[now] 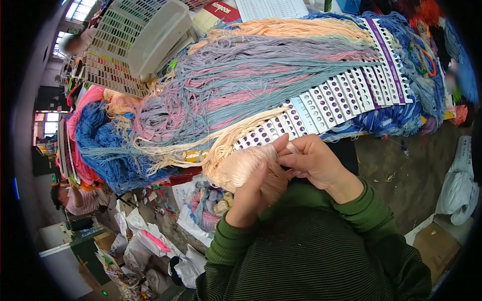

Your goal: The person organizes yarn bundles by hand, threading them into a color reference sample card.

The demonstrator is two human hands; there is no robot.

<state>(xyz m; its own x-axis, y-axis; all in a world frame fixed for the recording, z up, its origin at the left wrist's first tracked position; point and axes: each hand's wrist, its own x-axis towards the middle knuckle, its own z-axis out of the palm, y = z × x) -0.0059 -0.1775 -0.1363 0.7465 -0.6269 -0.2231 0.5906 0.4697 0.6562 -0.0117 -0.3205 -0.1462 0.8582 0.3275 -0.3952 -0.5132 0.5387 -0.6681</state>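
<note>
A skein of cream thread (241, 166) is in front of my body, just off the table's near edge. My left hand (249, 190) is wrapped round the skein, thumb along its front. At the skein's right end, my right hand (319, 163) is closed, pinching a few of its strands between thumb and fingers. Just beyond my hands lie white punched cards (321, 108) with rows of holes. Long bundles of cream, teal, pink, purple and peach thread (251, 75) run leftward from the cards, some looped through the holes.
Blue yarn (108, 145) is heaped at the table's left end. A colour sample board (118, 42), a translucent plastic bin (160, 37) and a red book (218, 11) stand at the back. Below left, more skeins (208, 203) lie near white bags (143, 231). Another person (80, 198) is at far left.
</note>
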